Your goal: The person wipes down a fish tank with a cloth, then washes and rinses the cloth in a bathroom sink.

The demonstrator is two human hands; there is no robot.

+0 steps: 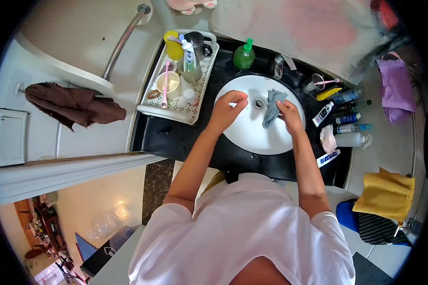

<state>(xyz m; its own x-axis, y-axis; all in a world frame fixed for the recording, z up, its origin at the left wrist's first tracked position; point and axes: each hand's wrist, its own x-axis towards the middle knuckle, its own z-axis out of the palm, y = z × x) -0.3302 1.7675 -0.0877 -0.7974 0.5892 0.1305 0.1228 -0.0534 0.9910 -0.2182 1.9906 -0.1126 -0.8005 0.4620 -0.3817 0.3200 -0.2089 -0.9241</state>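
A wrung, crumpled grey-blue cloth (273, 109) hangs over the right part of the white round sink (245, 135). My right hand (289, 114) pinches its side between thumb and fingers. Over the sink's left part is my left hand (232, 105), its fingers curled in with the tips close to the thumb; nothing shows in it. The metal drain (258, 103) lies between the two hands, just left of the cloth.
A white tray (176, 111) with cups and toothbrushes stands left on the black counter (176, 140). Behind the sink is a green soap bottle (244, 57). Tubes and several bottles (349, 140) line the right side. A brown cloth (71, 104) hangs at the left wall.
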